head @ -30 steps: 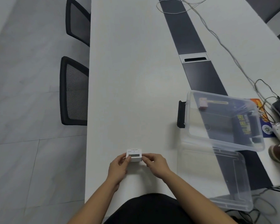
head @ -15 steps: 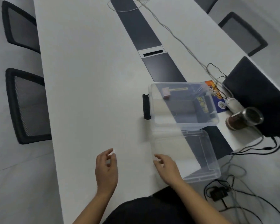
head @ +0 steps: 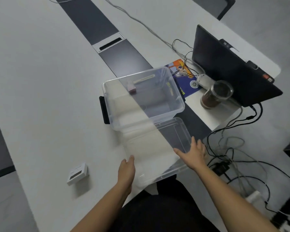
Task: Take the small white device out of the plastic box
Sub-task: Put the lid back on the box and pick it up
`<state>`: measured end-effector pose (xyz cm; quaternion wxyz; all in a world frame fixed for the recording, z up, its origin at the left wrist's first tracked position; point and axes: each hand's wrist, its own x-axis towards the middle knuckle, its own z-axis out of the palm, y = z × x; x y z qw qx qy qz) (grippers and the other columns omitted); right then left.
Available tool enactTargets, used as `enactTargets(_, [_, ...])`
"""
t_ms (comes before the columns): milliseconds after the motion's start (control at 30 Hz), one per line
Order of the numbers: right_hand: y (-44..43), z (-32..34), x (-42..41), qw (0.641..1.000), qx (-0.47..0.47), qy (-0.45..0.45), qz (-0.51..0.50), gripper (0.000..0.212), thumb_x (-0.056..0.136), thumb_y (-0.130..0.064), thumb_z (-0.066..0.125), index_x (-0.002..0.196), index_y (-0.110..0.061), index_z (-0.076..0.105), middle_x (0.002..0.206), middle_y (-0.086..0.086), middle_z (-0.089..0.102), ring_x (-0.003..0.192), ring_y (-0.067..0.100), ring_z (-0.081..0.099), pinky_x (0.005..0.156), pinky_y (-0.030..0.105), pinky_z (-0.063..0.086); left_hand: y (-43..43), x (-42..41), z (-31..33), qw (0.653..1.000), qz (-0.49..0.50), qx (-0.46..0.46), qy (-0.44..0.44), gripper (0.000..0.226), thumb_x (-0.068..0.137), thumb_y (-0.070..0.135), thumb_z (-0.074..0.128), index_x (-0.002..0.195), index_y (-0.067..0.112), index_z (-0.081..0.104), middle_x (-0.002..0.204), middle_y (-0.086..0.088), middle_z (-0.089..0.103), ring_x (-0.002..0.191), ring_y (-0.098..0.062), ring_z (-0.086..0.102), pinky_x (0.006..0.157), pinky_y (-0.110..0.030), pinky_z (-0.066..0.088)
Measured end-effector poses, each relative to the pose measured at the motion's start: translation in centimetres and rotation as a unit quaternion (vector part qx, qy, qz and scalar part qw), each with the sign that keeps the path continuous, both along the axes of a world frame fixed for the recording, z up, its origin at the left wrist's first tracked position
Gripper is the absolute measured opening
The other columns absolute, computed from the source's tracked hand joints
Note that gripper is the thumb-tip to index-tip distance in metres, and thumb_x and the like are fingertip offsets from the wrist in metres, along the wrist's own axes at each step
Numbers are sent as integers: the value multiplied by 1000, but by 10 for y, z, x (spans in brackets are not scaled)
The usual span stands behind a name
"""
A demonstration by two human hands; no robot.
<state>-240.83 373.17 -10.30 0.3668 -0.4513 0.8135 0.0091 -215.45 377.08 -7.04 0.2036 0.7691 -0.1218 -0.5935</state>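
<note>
The small white device [head: 77, 173] lies flat on the white table near its front edge, left of both hands and touching neither. The clear plastic box [head: 180, 108] stands open mid-table with a black clip on its left side. Its clear lid [head: 159, 153] lies in front of the box, partly over the table edge. My left hand [head: 126, 170] is at the lid's left edge, fingers apart. My right hand [head: 192, 154] rests spread on the lid's right part. Neither hand holds anything.
A small pinkish block [head: 132, 89] shows through the box's far wall. Right of the box are a colourful card [head: 182, 76], a dark drink cup [head: 215, 94] and a black laptop [head: 228, 64]. Cables [head: 228, 148] hang beyond the table's right edge. A dark strip [head: 90, 20] runs along the table.
A second ago both hands held the device at the front edge. They let it go on the table and moved right to the lid; the view swung right.
</note>
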Motion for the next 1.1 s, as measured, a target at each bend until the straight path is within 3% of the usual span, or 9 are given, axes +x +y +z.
enactTargets(200, [-5,-5,2,999,-7,-26,-35,110,74,-68,62,156,-15,12,153,13,20,136,37,32,110,48,32,-13,-2,-6,999,27,41,-5,73,86,32,62,147,2,34,155,-27,27,141,-46,27,111,-55,30])
enactTargets(333, [-1,3,-3,979,-60,-65,-183,69,72,-49,63,131,-16,48,122,9,41,103,32,54,93,45,49,-14,8,-1,999,20,31,-23,37,89,19,62,123,3,57,143,-24,48,124,-40,52,97,-44,46])
enactTargets(400, [6,7,2,962,-101,-79,-242,52,74,-36,65,119,-13,50,112,5,41,93,31,57,84,43,51,-12,10,5,998,-3,8,-58,29,87,13,61,110,-4,59,132,-28,52,101,-40,58,86,-46,50])
enactTargets(467, [12,10,10,943,-133,-101,-289,49,71,-35,62,112,-11,49,110,11,51,87,30,59,75,43,53,-9,11,9,994,-27,-23,-100,35,85,9,58,114,-10,54,128,-35,48,102,-46,54,85,-52,48])
enactTargets(533, [17,13,19,931,-162,-113,-307,53,65,-39,57,109,-9,50,108,16,57,83,28,60,69,41,53,-6,12,19,990,-37,-68,-121,23,86,9,54,109,6,56,123,-19,52,97,-29,56,80,-38,46])
enactTargets(700, [-2,44,42,924,-243,-109,-276,34,81,-18,59,114,-10,52,109,11,55,86,25,56,60,28,38,-20,36,34,963,-69,-197,-172,36,84,12,55,120,17,56,113,-9,49,90,-21,57,86,-40,52])
enactTargets(800, [-37,69,47,925,-297,-103,-211,44,84,-14,58,128,-11,55,119,7,49,92,19,52,77,27,40,-51,53,47,940,-62,-266,-203,53,78,17,62,131,17,56,109,-13,57,86,-21,60,86,-46,55])
enactTargets(933, [-92,94,48,939,-316,-99,-89,50,92,-16,51,142,-17,47,126,2,48,108,15,51,89,27,41,-92,67,67,922,-46,-306,-232,64,83,14,67,144,14,45,124,-6,58,105,-20,59,92,-37,50])
enactTargets(1100, [-155,97,48,956,-289,-15,42,44,98,-17,41,142,-17,47,135,9,56,123,28,47,101,41,41,-134,70,67,907,-104,-300,-277,45,85,2,56,130,7,55,118,-8,65,108,-28,61,81,-29,44])
